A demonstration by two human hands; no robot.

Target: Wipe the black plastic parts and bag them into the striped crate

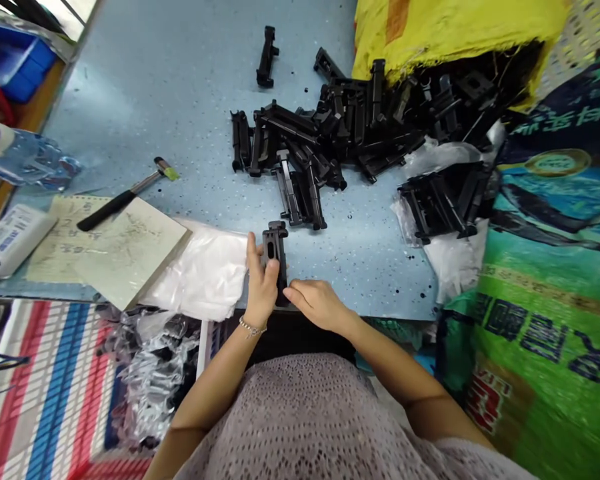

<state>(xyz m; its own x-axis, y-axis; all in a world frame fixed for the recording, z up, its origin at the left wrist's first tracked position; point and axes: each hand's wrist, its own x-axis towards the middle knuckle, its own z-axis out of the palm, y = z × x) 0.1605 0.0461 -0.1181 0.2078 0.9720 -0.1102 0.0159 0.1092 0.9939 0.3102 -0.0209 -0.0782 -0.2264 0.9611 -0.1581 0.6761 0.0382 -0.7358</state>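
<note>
The black part (282, 267) is in front of you, just above the near edge of the desk (180, 87). Its long axis runs away from your body, the far end leaning slightly left; the knobbed end points away from you, and an oval slot shows in its face. Your left hand (263, 285) is closed around its left side, thumb across the face. Your right hand (320, 303) is partly curled, its fingertips at the part's near end; whether they grip it, you cannot tell.

Beyond your hands lies a heap of similar parts (290, 127), reaching the open mouth of the yellow sack (450, 30), which has more inside. To your right, several sit on crumpled clear plastic (405, 220), beside a green sack (555, 293).

On your left are white plastic bags (205, 273), a card (135, 250) and a hammer (115, 207). Below the desk's edge, a striped basket (55, 373) stands next to clear bags (153, 373) with dark contents.
</note>
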